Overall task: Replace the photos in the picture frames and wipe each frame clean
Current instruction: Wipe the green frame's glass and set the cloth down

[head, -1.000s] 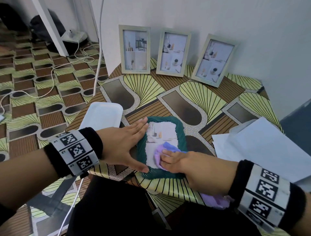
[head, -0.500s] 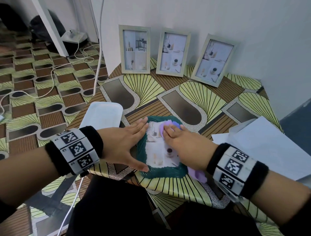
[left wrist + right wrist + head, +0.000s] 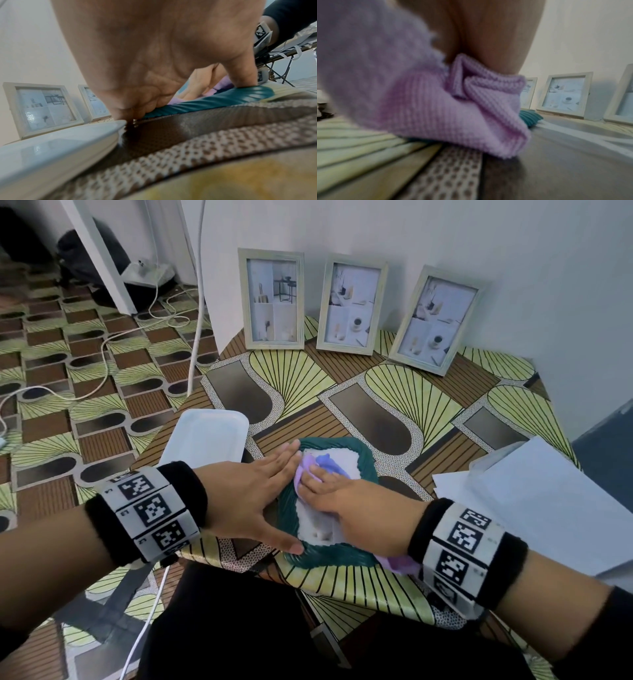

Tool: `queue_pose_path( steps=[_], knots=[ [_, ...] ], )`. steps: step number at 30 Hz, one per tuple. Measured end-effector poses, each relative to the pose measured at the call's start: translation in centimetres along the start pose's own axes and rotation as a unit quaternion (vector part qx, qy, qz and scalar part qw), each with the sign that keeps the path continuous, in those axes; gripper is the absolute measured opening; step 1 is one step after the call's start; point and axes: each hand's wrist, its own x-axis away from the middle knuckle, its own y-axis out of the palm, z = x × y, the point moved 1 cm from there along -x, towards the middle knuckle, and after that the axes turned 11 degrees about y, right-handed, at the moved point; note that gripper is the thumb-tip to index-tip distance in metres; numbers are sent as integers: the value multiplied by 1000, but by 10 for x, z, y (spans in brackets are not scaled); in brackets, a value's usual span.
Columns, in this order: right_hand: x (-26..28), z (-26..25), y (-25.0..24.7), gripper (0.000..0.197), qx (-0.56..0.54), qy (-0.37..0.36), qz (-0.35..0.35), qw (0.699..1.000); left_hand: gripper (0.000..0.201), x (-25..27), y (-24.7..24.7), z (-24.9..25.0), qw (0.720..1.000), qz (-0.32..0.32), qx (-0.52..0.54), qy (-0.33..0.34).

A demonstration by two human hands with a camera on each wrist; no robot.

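A teal ribbed picture frame lies flat on the patterned table near its front edge, a pale photo under its glass. My left hand lies flat along the frame's left side, fingers straight, thumb on the near left corner; the left wrist view shows the left hand bearing on the teal frame. My right hand presses a lilac cloth onto the glass at its far left corner with flat fingers. The cloth is bunched under the palm and trails back to the wrist.
Three pale frames with photos lean on the wall at the back. A white tray sits just left of my left hand. White paper sheets lie at the right. Cables cross the floor on the left.
My right hand has swept the cloth from the near part of the glass to its far end, then over to the far left corner. The left hand and the frame have stayed put.
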Motion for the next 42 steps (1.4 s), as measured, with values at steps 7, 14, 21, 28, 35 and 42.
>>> queue_pose_path(
  steps=[7,14,21,28,35,42],
  knots=[
    [34,9,9,79,-51,-96,-30,994,132,2,-3,2,1000,-12,-1,-8],
    [51,19,13,69,-48,-76,24,996,132,3,-6,5,1000,-25,8,-14],
    [40,32,10,75,29,35,16,999,131,1,-4,5,999,-29,15,-13],
    [-1,18,-12,73,87,106,-34,990,130,0,-4,5,999,-30,27,-13],
    [-8,10,-14,58,-71,118,-5,990,129,0,-3,4,999,-17,30,-9],
    [22,23,-17,37,-406,168,233,868,130,0,-6,3,999,-3,35,-8]
  ],
)
